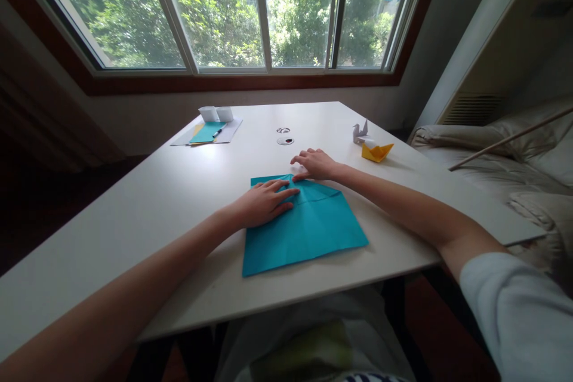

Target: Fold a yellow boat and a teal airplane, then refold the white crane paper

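A teal sheet of paper lies on the white table in front of me, its far edge folded over. My left hand rests flat on the sheet's far left part, fingers pointing right along the fold. My right hand presses its fingertips on the sheet's far edge near the folded corner. Neither hand lifts the paper off the table.
A yellow paper boat and a white paper crane stand at the far right. At the far left lie sheets of paper with a pen and two small white boxes. A sofa stands to the right.
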`<state>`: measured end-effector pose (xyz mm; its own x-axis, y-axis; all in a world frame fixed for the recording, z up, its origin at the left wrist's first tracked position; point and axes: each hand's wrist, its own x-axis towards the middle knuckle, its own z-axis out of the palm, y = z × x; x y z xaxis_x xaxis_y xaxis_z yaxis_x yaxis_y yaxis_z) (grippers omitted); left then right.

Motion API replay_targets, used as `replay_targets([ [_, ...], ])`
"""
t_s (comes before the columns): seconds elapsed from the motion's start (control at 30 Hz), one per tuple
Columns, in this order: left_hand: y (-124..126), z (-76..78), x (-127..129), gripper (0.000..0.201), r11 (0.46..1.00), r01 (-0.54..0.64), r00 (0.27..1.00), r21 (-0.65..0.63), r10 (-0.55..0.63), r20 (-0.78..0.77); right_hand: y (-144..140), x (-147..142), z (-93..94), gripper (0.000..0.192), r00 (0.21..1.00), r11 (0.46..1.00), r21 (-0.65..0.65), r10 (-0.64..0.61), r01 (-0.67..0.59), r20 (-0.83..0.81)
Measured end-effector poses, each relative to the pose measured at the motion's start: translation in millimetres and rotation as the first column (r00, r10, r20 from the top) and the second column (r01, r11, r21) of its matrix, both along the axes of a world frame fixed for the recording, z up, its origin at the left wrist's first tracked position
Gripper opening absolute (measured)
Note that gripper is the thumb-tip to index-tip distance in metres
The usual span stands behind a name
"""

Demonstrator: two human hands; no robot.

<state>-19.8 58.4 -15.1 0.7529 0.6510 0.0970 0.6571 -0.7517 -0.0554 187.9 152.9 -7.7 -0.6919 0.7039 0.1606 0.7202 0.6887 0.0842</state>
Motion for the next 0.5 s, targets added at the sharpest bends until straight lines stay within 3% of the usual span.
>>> replay_targets([
  [0.3,-0.8,-0.4,-0.2,0.049,1.0,-0.009,1.0,0.009,0.009,-0.027,-15.7,38.2,2.7,0.08,0.999,0.991,-0.129,0.039,-0.04,-0.011],
  [0.5,-2.4,1.2,0.5,0.049,1.0,-0.011,1.0,0.003,0.012,-0.028,-27.3,66.4,-0.5,0.078,0.996,0.969,-0.246,-0.04,0.021,-0.075],
])
